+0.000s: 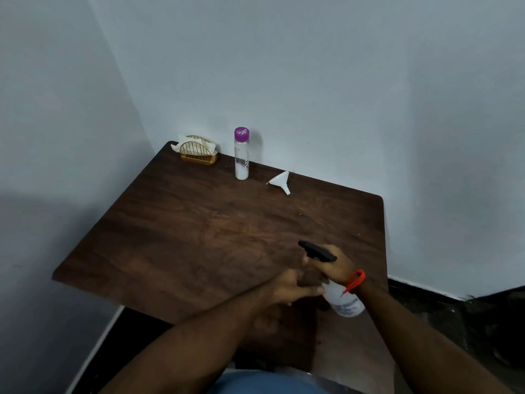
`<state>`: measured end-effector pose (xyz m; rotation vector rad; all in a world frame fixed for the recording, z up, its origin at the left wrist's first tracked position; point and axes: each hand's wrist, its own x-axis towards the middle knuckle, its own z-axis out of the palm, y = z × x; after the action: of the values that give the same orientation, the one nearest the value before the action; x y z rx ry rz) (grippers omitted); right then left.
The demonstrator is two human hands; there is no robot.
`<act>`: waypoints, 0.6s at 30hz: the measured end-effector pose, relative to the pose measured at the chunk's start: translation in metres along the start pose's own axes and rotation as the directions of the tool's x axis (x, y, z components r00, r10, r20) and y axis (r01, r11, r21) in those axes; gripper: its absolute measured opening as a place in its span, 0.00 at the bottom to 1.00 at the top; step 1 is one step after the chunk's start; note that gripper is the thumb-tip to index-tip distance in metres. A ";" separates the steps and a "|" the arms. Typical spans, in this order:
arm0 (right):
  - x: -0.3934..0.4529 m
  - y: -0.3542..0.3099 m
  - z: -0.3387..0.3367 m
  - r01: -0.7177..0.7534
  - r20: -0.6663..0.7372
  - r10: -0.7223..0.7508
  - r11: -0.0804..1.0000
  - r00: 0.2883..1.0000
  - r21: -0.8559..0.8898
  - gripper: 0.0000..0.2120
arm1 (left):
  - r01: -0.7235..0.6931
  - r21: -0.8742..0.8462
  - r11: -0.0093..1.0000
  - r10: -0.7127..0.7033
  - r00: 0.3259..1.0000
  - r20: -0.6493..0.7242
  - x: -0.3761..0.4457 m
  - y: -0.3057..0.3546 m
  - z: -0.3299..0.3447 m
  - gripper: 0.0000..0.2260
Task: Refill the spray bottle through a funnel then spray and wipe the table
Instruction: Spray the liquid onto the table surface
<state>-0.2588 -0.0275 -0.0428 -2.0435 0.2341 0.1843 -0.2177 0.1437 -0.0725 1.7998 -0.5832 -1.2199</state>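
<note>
Item: spray bottle, tilted at the bench's five o'clock edge. My right hand fingers curl round its black head; my left hand touches the neck, its grip too blurred to tell. Funnel on its side at one o'clock; purple-capped refill bottle at twelve. Risk: the tilted bottle could slip off the edge, or leak once its head loosens.

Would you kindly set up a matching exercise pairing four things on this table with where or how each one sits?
Things:
1. funnel
2. purple-capped bottle
3. spray bottle
4. napkin holder

States:
A. held by the right hand
B. at the far left corner
C. lying on its side
D. standing upright near the wall

Pairs: 1-C, 2-D, 3-A, 4-B
</note>
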 end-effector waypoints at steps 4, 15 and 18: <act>-0.011 0.014 -0.011 -0.146 0.112 0.173 0.965 0.978 -0.217 0.07 | 0.033 0.086 0.996 -0.034 0.999 0.001 0.005 -0.022 0.007 0.33; -0.021 0.025 -0.040 -0.227 0.189 0.267 0.951 0.945 -0.209 0.10 | 0.114 0.105 0.988 -0.113 0.994 -0.009 -0.007 -0.053 0.005 0.16; -0.019 0.028 -0.043 -0.236 0.136 0.264 0.953 0.955 -0.190 0.12 | 0.122 0.116 0.986 -0.119 0.992 -0.030 -0.010 -0.050 0.003 0.15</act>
<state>-0.2830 -0.0764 -0.0422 -2.1520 0.3892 0.5412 -0.2285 0.1761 -0.1101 1.9700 -0.5501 -1.2667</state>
